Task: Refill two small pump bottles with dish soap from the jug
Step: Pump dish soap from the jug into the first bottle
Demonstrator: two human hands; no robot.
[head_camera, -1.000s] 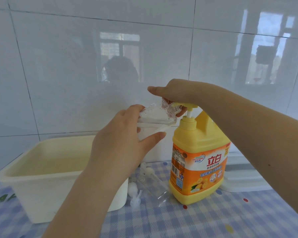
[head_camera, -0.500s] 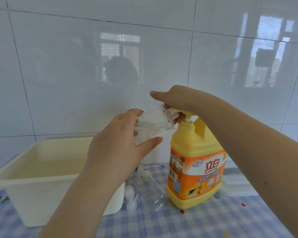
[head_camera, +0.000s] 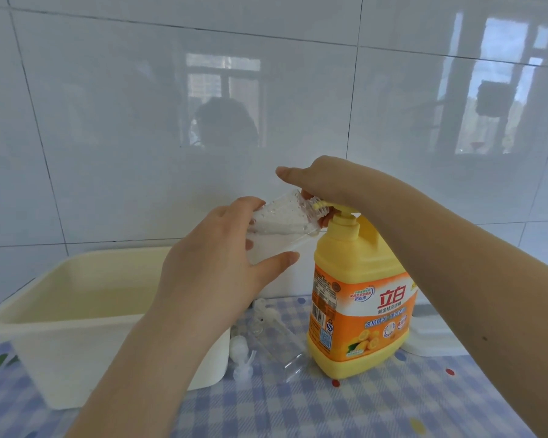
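Left hand still grips the tilted clear bottle at the jug nozzle; right hand has pressed the pump head lower, so filling continues.

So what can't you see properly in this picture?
- Jug nozzle, head view: the right hand covers the pump of the jug.
- Soap level in the small bottle: the left hand wraps its lower part.
- Second bottle lying on the table: clear plastic, outline hard to trace.
- White tray: mostly behind the right forearm.
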